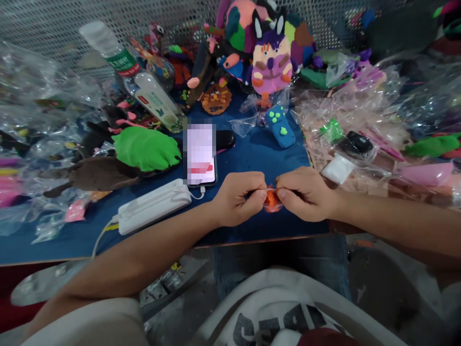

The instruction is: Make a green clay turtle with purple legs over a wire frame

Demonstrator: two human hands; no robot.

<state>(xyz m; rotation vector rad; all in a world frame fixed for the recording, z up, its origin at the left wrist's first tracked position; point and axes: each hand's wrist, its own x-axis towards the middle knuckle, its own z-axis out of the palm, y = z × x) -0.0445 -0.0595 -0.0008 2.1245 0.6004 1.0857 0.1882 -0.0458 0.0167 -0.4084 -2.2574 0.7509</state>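
Observation:
Both hands meet over the front of the blue table, with a small orange packet (272,202) between them. It looks like orange clay in a clear plastic wrapper. My left hand (242,198) is closed, its thumb and finger pinching the packet's left edge. On the other edge my right hand (306,194) pinches in the same way, knuckles up. Fingers cover the packet's upper corners. Left of my left hand, a phone (202,175) with a lit, partly blurred screen is plugged into a white power bank (154,206).
A tilted plastic bottle (154,98) stands behind the phone. Clay figures, including a purple-and-pink animal (272,67), crowd the back by a mesh panel (194,14). A blue clay piece (281,127) lies beyond my hands. Plastic bags (382,105) cover the right side; a green clay shape (146,149) sits left.

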